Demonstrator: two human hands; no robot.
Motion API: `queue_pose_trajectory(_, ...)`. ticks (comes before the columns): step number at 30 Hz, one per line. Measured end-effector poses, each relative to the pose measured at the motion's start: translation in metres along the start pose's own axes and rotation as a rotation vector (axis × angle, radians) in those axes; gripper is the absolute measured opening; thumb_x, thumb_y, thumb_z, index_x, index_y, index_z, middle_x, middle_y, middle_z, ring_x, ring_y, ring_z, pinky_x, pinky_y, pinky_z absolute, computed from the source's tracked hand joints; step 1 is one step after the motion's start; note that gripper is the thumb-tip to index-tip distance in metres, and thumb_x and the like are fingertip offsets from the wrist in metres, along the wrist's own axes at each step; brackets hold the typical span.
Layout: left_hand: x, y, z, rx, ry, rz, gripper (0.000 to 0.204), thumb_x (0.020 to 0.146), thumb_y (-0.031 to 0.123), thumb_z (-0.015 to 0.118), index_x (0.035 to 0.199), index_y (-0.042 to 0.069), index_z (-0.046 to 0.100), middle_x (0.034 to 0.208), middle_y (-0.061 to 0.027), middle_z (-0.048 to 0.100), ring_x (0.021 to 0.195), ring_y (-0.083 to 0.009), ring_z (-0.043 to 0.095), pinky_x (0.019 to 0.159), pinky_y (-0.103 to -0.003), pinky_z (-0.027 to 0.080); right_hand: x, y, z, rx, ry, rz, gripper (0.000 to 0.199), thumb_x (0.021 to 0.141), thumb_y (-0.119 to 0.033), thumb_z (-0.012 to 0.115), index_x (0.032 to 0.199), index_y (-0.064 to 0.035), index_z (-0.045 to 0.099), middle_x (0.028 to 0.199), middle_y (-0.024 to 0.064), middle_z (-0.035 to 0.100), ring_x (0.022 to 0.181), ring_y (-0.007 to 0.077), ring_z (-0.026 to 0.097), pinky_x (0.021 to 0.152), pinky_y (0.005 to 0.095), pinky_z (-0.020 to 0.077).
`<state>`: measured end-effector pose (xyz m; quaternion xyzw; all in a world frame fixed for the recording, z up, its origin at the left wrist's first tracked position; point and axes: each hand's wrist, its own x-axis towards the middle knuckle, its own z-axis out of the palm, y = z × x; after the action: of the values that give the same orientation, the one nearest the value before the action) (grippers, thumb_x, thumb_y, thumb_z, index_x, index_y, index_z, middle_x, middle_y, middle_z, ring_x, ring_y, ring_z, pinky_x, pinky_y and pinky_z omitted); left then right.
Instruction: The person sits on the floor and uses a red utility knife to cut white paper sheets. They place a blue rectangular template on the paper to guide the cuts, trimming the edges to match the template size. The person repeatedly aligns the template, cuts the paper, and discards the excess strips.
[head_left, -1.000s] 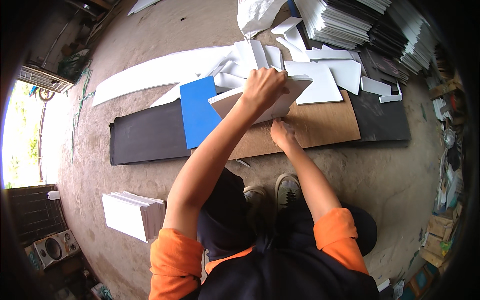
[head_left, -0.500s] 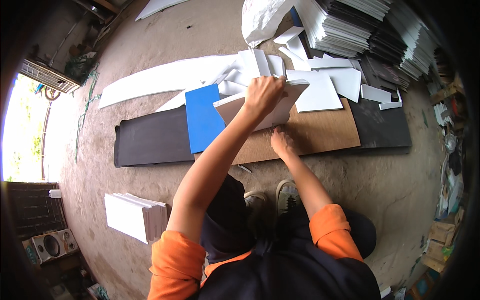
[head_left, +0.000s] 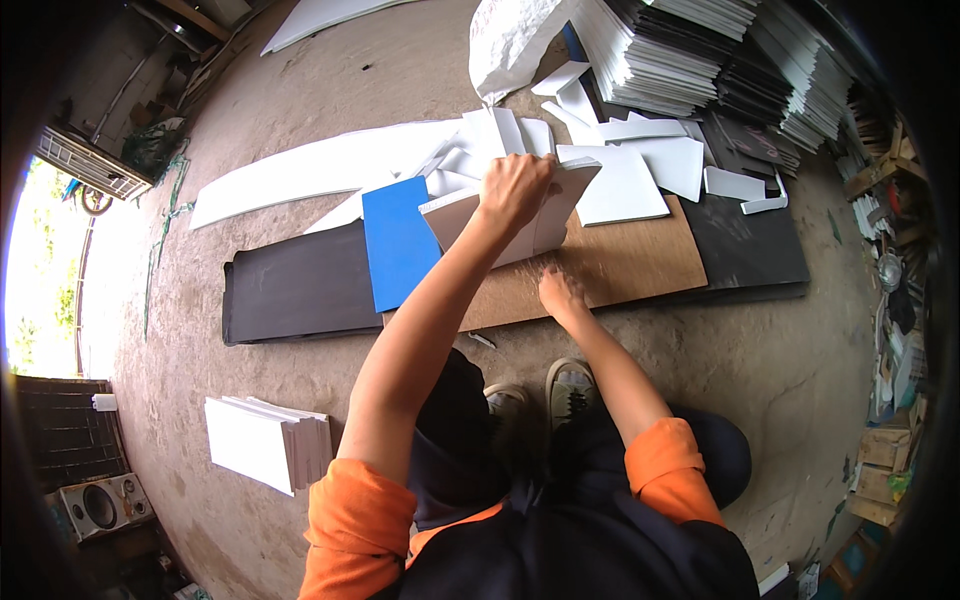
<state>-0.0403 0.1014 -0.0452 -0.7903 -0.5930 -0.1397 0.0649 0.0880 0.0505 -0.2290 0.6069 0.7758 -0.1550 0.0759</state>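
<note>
Left hand (head_left: 515,190) has its grip clamped on a stack of white rectangular foam panels (head_left: 520,215); right hand (head_left: 560,296), grip released, presses the brown wooden board (head_left: 620,262).

Looks like a rough backyard workshop or small board-cutting yard. Bare dirt floor (head_left: 330,90), tall stacks of cut white and dark sheets (head_left: 700,40) far right, offcuts (head_left: 620,130) scattered around, a brown work board (head_left: 620,265) on the ground, wooden crates (head_left: 880,450) at right, an old speaker (head_left: 100,505) near left.
</note>
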Motion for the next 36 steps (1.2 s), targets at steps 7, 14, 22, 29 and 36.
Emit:
queue_pose_trajectory(7,0.001,-0.008,0.002,-0.014,-0.008,0.007,0.034,0.072,0.037,0.063,0.087,0.007,0.057,0.062,-0.0105,0.060,0.059,-0.0248,0.062,0.051,-0.035,0.049,0.009,-0.006,0.010,0.065,-0.020,0.000,0.027,0.085,-0.018,0.043,0.106,-0.0004,0.046,0.089,0.0199,0.061,0.083,0.0307,0.062,0.066,0.0402,0.0506)
queue_pose_trajectory(14,0.009,-0.007,0.004,0.003,-0.015,-0.057,0.036,0.072,0.040,0.062,0.087,0.007,0.057,0.064,-0.0109,0.060,0.060,-0.0257,0.062,0.051,-0.035,0.049,0.006,0.009,0.037,0.104,0.071,-0.020,0.028,0.087,-0.028,0.042,0.099,-0.0031,0.041,0.076,0.0217,0.061,0.075,0.0371,0.061,0.064,0.0457,0.0486)
queue_pose_trajectory(22,0.017,-0.021,-0.004,-0.047,-0.089,-0.248,0.055,0.067,0.046,0.065,0.104,0.008,0.047,0.072,-0.0130,0.061,0.066,-0.0283,0.062,0.055,-0.039,0.049,-0.021,0.025,0.032,0.134,0.012,-0.010,0.030,0.086,-0.031,0.042,0.101,-0.0049,0.041,0.077,0.0215,0.061,0.076,0.0380,0.060,0.065,0.0480,0.0467)
queue_pose_trajectory(29,-0.015,-0.062,-0.039,-0.271,-0.053,-0.360,0.037,0.063,0.028,0.072,0.090,0.007,0.059,0.079,-0.0112,0.064,0.077,-0.0266,0.062,0.068,-0.038,0.048,-0.013,0.044,0.010,0.303,0.117,0.024,0.030,0.084,-0.026,0.048,0.102,-0.0037,0.041,0.081,0.0215,0.060,0.078,0.0390,0.058,0.065,0.0463,0.0471)
queue_pose_trajectory(36,-0.048,-0.112,-0.044,-0.504,0.351,-0.730,0.030,0.074,0.031,0.065,0.092,0.007,0.062,0.069,-0.0125,0.064,0.065,-0.0223,0.062,0.063,-0.032,0.048,0.006,0.058,0.030,0.361,0.372,0.064,0.036,0.076,-0.010,0.056,0.106,-0.0009,0.040,0.098,0.0205,0.054,0.089,0.0356,0.055,0.072,0.0416,0.0470)
